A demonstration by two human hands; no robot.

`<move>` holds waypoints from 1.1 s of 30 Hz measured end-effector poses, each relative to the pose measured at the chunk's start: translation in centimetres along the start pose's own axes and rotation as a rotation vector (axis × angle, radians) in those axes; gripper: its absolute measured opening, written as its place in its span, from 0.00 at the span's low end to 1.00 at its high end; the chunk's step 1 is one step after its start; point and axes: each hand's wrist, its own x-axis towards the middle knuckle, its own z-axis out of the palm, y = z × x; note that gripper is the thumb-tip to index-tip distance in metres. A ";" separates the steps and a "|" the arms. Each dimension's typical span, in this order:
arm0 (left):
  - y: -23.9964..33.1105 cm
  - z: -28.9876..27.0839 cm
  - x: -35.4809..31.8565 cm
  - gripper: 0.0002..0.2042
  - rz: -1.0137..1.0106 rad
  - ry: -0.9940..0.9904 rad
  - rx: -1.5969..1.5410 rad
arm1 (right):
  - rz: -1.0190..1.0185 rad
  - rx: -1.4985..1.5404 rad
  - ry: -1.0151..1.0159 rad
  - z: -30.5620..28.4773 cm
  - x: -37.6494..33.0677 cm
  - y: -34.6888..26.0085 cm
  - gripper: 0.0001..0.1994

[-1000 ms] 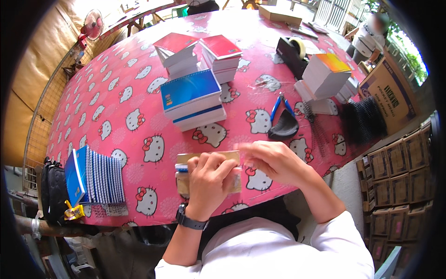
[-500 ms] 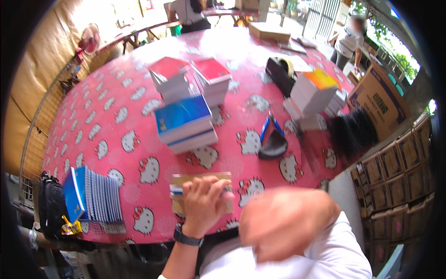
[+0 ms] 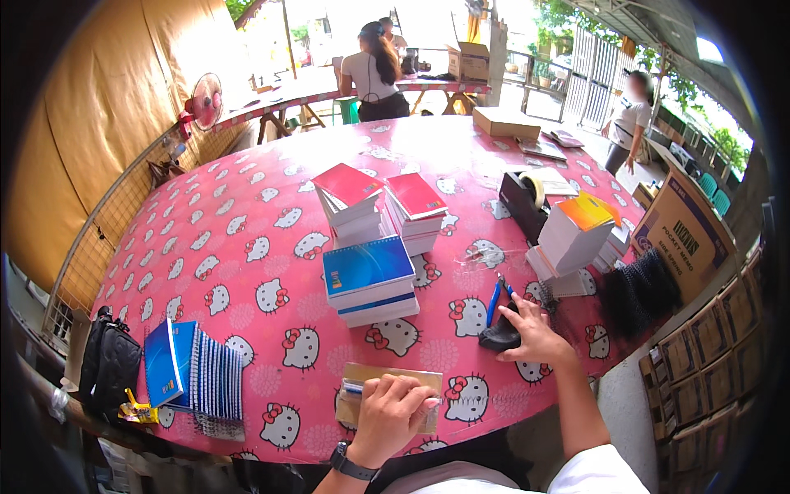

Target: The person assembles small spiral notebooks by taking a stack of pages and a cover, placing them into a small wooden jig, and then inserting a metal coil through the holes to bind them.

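Note:
My left hand (image 3: 391,412) rests closed on a flat brown cardboard-backed pad (image 3: 362,380) at the near edge of the pink patterned table (image 3: 247,247), pinning it down; a watch sits on that wrist. My right hand (image 3: 535,333) reaches out to the right, its fingers spread over a small black tool (image 3: 496,336) with blue handles (image 3: 492,301) lying on the cloth. Thumb and fingers straddle the tool and touch it, and it still lies on the table.
A blue-covered notebook stack (image 3: 370,280) and two red-covered stacks (image 3: 350,198) stand mid-table. Spiral notebooks (image 3: 197,370) lie fanned at the left by a black bag (image 3: 111,366). A tape dispenser (image 3: 527,202), an orange-topped stack (image 3: 576,235) and a cardboard box (image 3: 687,235) stand right. People stand at the back.
My right hand left the brown pad, swept close past the camera and now lies on the black tool to the right. My left hand stays on the pad. My view has tilted up.

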 end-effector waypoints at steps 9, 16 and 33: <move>0.1 0.3 0.5 0.08 -0.012 0.003 0.014 | -0.109 0.095 0.144 2.0 -2.4 -5.2 0.37; -0.3 0.1 -0.2 0.09 -0.022 0.022 0.083 | -0.167 0.538 0.074 0.9 -1.3 -6.9 0.29; -2.0 -0.1 -1.7 0.13 -0.275 0.262 -0.087 | -0.595 1.121 -0.444 -0.4 1.7 -11.3 0.25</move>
